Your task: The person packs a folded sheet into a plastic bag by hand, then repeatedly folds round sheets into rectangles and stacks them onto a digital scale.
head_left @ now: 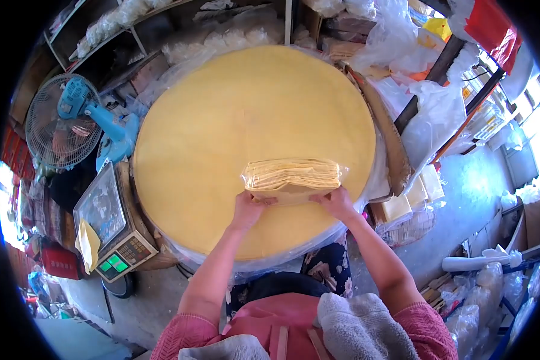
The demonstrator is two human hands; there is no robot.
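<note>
Grey towelling (366, 327) is being worn over a pink knitted top (423, 327) at 5 o'clock, with the round yellow worktop (222, 108) being taken as the dial. Floral trousers (330, 270) are being partly hidden by its rim, also at 5. Toward 4 o'clock from the dial's middle, a stack of thin pale-yellow sheets (293, 174) is being held, its sides being wrapped by a clear plastic bag (344, 172); whether it is being lifted or rested on the surface cannot be told. The stack's near edge is being pinched by both hands: its left corner by the left hand (255, 205) at 6 o'clock, its right corner by the right hand (336, 203) at 4. Thumb positions are being hidden.

Clear plastic sheeting (376, 171) is being spread around the rim at 3. Just beyond the rim at 8, a yellowish sheet (89, 245) is being supported by a digital weighing scale (137, 243), whose display (113, 264) is being lit green. Between 9 and 10, a blue electric fan (66, 123) is being kept near the worktop.
</note>
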